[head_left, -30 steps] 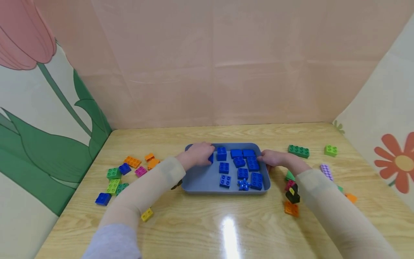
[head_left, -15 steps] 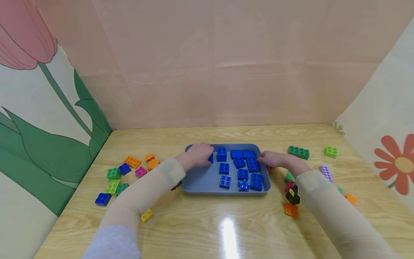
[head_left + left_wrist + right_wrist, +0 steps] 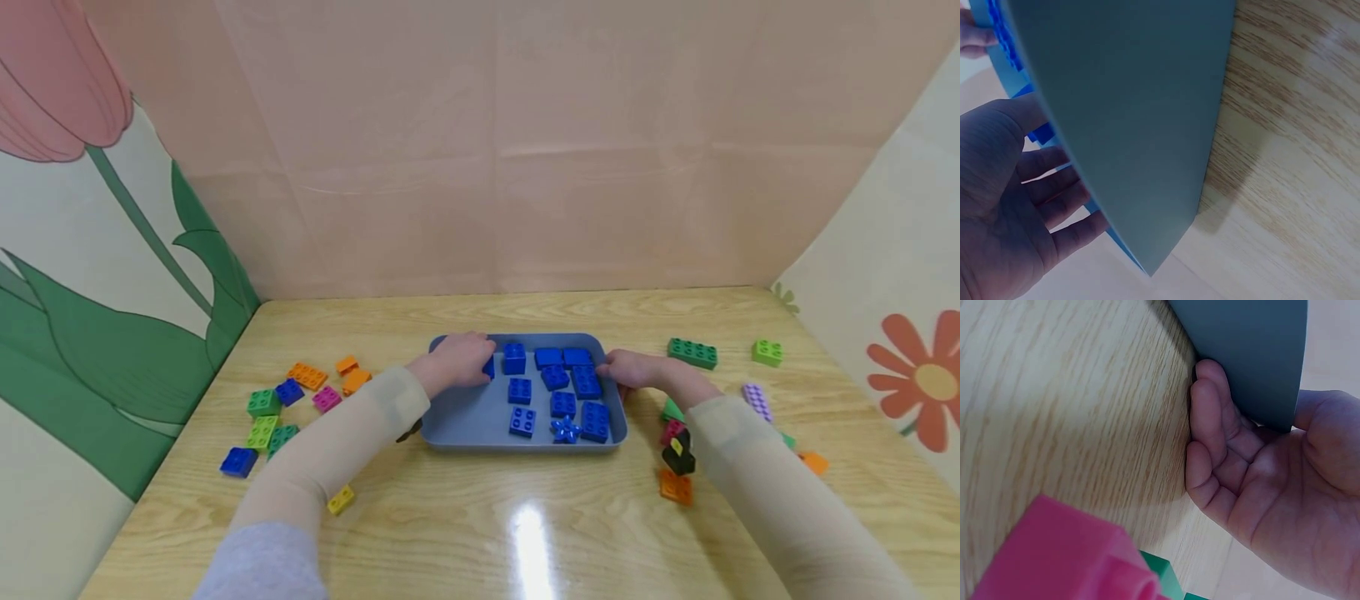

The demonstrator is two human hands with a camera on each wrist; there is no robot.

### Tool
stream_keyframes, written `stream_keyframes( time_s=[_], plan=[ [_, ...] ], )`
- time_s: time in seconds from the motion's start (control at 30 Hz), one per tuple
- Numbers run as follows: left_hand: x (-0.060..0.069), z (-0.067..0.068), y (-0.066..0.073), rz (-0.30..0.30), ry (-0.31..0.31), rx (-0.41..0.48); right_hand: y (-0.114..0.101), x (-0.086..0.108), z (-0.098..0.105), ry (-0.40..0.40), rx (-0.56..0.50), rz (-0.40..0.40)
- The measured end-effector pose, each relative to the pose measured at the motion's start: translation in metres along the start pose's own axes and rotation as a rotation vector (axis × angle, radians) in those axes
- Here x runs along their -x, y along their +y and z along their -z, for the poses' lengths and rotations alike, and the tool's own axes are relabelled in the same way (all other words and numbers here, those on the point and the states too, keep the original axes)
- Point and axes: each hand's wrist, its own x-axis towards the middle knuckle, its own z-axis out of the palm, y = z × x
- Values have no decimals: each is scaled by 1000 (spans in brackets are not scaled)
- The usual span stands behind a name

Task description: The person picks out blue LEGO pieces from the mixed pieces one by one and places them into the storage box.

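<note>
My left hand (image 3: 459, 358) reaches into the left part of a grey-blue tray (image 3: 457, 425). Its fingers hold a blue toy brick (image 3: 489, 367), mostly covered by the hand. In the left wrist view the thumb and forefinger lie around that blue brick (image 3: 1042, 132), behind the tray wall (image 3: 1129, 112). At the tray's right side, my right hand (image 3: 633, 367) grips the wall. The right wrist view shows its thumb over the rim and the other fingers curled low against the outside. Several blue bricks (image 3: 520, 389) and a blue star-shaped piece (image 3: 566, 429) lie in the tray.
Left of the tray lie loose bricks, among them an orange one (image 3: 307, 375), a lime one (image 3: 263, 432), a blue one (image 3: 238, 462) and a yellow one (image 3: 341, 500). On the right are a dark green brick (image 3: 692, 352), a purple one (image 3: 757, 402) and an orange one (image 3: 676, 487).
</note>
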Motion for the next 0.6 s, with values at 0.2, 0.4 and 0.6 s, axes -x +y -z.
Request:
stream_keyframes(
  time_s=[0.2, 0.4, 0.6],
  plan=[
    [3, 2, -1, -1, 9, 6, -2, 0, 1, -1, -6, -5],
    [15, 7, -3, -7, 44, 24, -4, 1, 0, 4, -13, -6],
    [43, 9, -10, 6, 119, 63, -4, 0, -2, 3, -10, -2]
  ],
)
